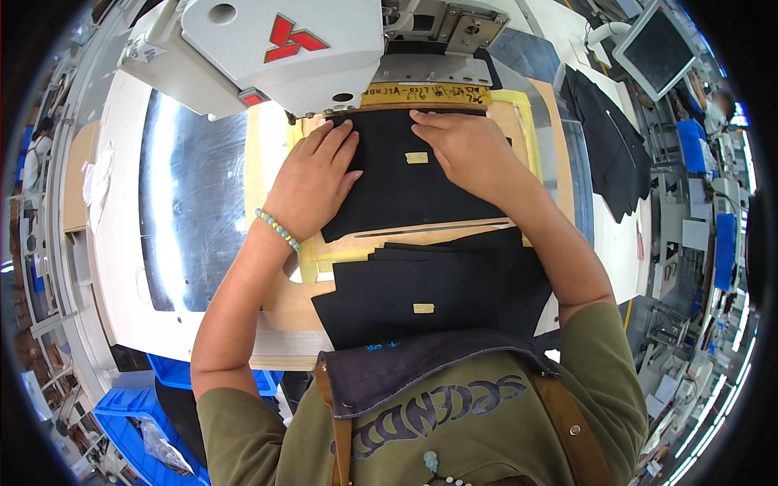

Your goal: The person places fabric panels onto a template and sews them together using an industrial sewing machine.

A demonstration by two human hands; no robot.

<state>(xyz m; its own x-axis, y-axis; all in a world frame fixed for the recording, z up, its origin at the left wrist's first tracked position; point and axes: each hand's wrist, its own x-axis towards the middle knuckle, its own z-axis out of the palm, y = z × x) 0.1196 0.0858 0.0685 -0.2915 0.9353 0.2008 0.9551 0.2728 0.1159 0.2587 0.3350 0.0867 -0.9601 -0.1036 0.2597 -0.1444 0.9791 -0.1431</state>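
Observation:
A black fabric panel (389,190) with a small yellow label lies on a template board (324,265) edged in yellow tape. My left hand (315,166) rests flat on the panel's left side, fingers stretched toward its far edge. On the far right part of the panel, my right hand (466,150) lies with fingers extended and pressing down. The far edge of the panel meets a yellow bar with handwriting (425,95) under the white sewing machine head (279,49). Nearer to me is a stack of black fabric panels (438,279), the top one also labelled.
More black panels (604,134) lie at the right of the white table. A screen (656,50) stands at the far right. Shiny metal plate (190,202) covers the table's left part. Blue bins (138,417) sit below at the left. Other people are in the background.

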